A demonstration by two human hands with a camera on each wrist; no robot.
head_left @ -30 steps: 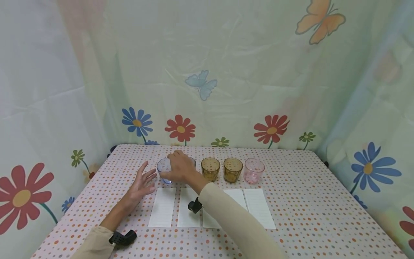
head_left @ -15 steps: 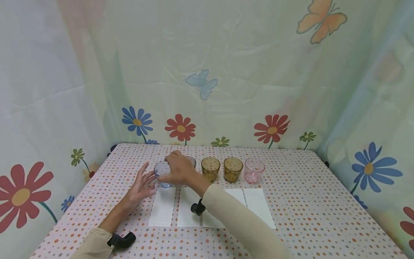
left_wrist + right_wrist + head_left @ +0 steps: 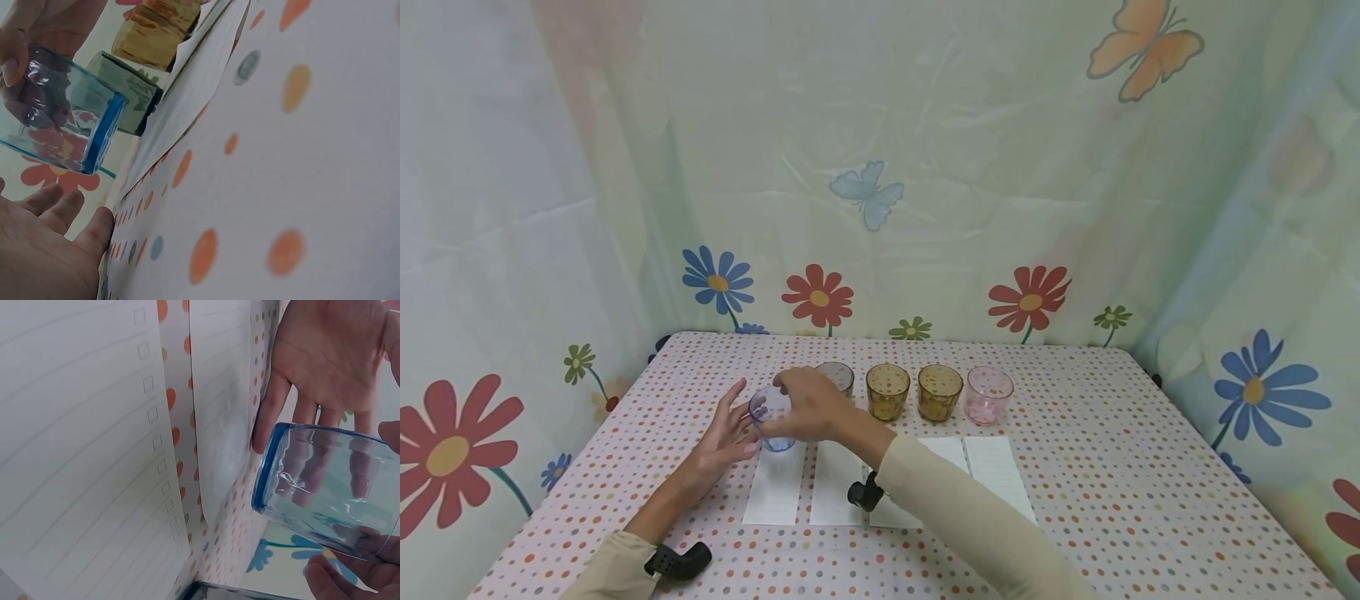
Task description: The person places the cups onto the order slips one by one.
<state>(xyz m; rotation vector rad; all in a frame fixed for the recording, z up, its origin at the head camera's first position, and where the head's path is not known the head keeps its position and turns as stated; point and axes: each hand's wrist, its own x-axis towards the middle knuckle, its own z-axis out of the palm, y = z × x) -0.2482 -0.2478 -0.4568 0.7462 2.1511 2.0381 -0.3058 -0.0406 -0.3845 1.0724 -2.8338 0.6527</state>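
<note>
My right hand (image 3: 812,406) holds a clear blue glass (image 3: 769,406) between thumb and fingers, close to its rim. In the left wrist view this blue glass (image 3: 75,112) has its thick base apart from the tabletop. My left hand (image 3: 724,437) is beside the glass on the left, its fingers extended and spread. The right wrist view shows the left palm (image 3: 331,356) behind the glass, with some fingers seen through it; whether they touch it I cannot tell. A greyish glass (image 3: 841,380) stands just behind the right hand, partly hidden by it.
Two amber glasses (image 3: 887,396) and a pink glass (image 3: 989,397) continue the row to the right. Several white lined paper sheets (image 3: 773,496) lie side by side in front of the glasses, partly covered by the right arm. A dotted cloth (image 3: 1120,483) covers the table.
My right hand has brought the blue glass out of the row, toward me and slightly left, over the leftmost sheet's far end. The greyish glass is now less hidden. My left hand has barely moved.
</note>
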